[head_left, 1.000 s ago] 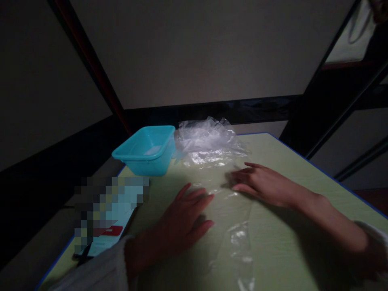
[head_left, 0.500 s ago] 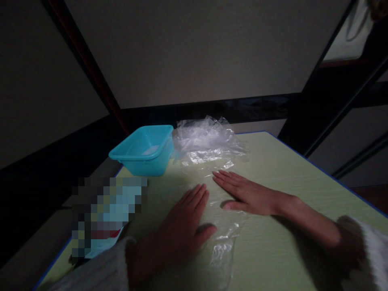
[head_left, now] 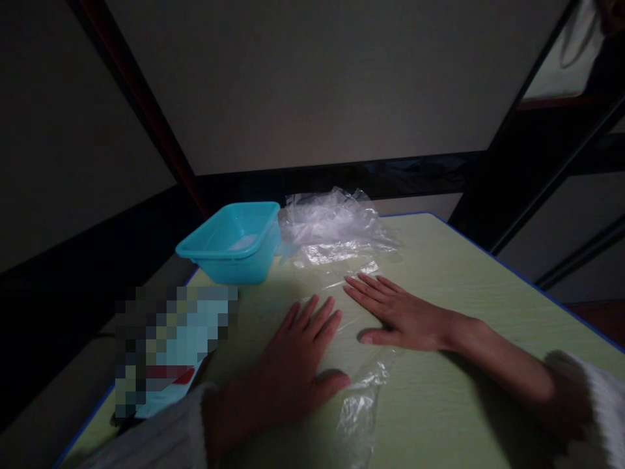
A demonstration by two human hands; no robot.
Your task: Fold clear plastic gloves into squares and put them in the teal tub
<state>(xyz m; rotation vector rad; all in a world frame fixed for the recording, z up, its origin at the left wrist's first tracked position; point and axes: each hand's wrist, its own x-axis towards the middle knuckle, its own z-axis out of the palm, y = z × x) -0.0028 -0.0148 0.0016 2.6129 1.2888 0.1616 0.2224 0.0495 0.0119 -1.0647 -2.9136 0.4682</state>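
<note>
A clear plastic bag [head_left: 359,410] lies stretched out over the pale green tabletop, running from the front edge of the picture up between both hands. My left hand [head_left: 305,355] rests palm down on its left side, fingers spread and thumb out to the right. Flat on the right part of the plastic is my right hand [head_left: 398,312], also open, with its fingers slightly apart and pointing to the upper left. Neither hand grips anything. Beyond the fingertips sits a crumpled heap of clear plastic bags [head_left: 336,225].
A turquoise plastic basin [head_left: 229,244] stands at the back left, with something pale inside. Nearer on the left lies a light blue item [head_left: 168,397] with a red patch, mostly blurred out. The table [head_left: 454,267] has a blue edge; panelled doors [head_left: 317,85] rise behind it.
The fingers of both hands have spread a little wider. The plastic beneath them has shifted slightly and wrinkles differently. The basin and the heap have stayed in place.
</note>
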